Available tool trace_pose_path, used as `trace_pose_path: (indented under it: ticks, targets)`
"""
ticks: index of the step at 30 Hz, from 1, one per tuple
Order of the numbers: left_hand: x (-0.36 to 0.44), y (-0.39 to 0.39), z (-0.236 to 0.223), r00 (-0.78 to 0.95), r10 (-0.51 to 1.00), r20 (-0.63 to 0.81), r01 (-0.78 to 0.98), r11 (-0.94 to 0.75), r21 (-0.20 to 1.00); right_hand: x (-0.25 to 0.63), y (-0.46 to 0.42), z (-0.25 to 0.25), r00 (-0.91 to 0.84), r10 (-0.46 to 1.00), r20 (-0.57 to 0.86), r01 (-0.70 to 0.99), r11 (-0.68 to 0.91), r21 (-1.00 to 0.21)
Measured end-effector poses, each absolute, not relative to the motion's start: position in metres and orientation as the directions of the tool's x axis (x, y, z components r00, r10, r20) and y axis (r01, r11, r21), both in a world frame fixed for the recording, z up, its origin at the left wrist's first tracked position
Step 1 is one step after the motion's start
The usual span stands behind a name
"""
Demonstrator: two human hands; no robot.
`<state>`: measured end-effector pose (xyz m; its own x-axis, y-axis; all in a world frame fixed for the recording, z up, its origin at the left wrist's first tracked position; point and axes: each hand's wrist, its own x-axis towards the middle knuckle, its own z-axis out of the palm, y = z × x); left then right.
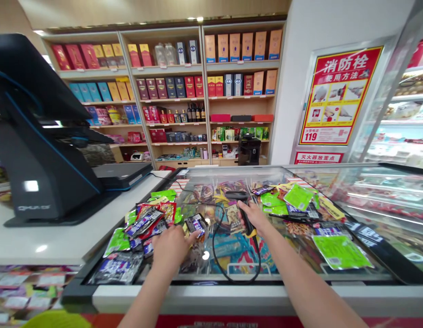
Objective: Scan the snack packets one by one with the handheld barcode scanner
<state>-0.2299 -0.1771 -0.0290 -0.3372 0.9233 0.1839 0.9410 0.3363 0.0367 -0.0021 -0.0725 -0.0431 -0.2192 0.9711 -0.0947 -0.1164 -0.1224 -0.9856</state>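
Observation:
My right hand (254,218) is closed around the handle of a black barcode scanner (243,206) with a yellow accent. Its dark cable loops down over the glass lid. Just left of the scanner is a tan snack packet (235,219); I cannot tell whether my fingers touch it. My left hand (173,243) lies palm down at the edge of a pile of dark, red and green snack packets (146,223), thumb stretched out to the right and fingertips partly hidden. Near that thumb lies a dark blue-and-white packet (196,225).
A glass-topped freezer (211,290) stands before me. More packets, including green ones (298,197), lie on its right side. At left a counter (61,243) carries a dark checkout machine (43,182). Shelves of boxed goods (170,89) line the back wall.

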Motion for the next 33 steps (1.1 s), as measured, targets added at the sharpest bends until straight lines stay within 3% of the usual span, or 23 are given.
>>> trace_pose_path:
  ticks: [3,6,9,12,15,18,24,33]
  targets:
    - [-0.211,-0.17,-0.041,-0.363,0.924,0.117,0.932,0.359,0.055,-0.002,-0.076,-0.044,-0.24,0.968,-0.078,-0.098,-0.104,-0.99]
    - [-0.208,-0.157,-0.047,-0.391,0.919,0.048,0.913,0.381,0.148,-0.002,-0.078,-0.046,-0.244,0.968,-0.063,-0.087,-0.087,-0.992]
    - [-0.218,-0.151,-0.053,-0.393,0.919,0.039,0.859,0.352,0.373,-0.003,-0.077,-0.051,-0.254,0.965,-0.06,-0.056,-0.077,-0.995]
    - [-0.235,-0.148,-0.062,-0.353,0.917,0.183,0.699,0.129,0.703,-0.005,-0.075,-0.055,-0.256,0.966,-0.042,-0.049,-0.056,-0.997]
    - [-0.249,-0.14,-0.062,-0.405,0.868,0.288,0.504,-0.051,0.862,-0.008,-0.074,-0.056,-0.279,0.96,-0.013,-0.078,-0.036,-0.996]
    - [-0.251,-0.116,-0.043,-0.469,0.815,0.342,0.522,-0.057,0.851,-0.008,-0.075,-0.054,-0.319,0.948,0.02,-0.1,-0.012,-0.995]
    - [-0.208,-0.038,0.007,-0.43,0.804,0.41,0.65,-0.039,0.759,0.006,-0.071,-0.041,-0.27,0.961,0.051,-0.133,0.015,-0.991]
    - [-0.166,0.005,-0.027,-0.482,0.79,0.378,0.58,-0.036,0.814,0.024,-0.068,-0.032,-0.187,0.982,0.02,-0.046,0.011,-0.999]
